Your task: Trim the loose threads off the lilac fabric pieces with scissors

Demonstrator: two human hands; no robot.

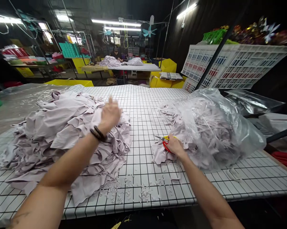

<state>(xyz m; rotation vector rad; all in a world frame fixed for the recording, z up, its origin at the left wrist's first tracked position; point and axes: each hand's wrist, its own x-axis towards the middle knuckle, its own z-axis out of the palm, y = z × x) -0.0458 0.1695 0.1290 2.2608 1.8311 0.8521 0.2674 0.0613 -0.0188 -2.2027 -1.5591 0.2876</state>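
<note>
Left hand (pixel 110 114): over the lilac fabric pile (pixel 62 127); fingers blurred, spread or closed cannot be told.
Right hand (pixel 174 147): fingers curled around the scissors (pixel 163 140), blades pointing left of the fingers.
Plastic bag (pixel 217 127) of cut pieces: just right of those fingers.
Scraps (pixel 143 190): on the gridded worktop (pixel 143 101), nearer the viewer than the fingers.

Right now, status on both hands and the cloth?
Left hand blurred, over big cloth pile. Right hand grips scissors at small cloth heap. Plastic bag of pieces crowds right side.
</note>
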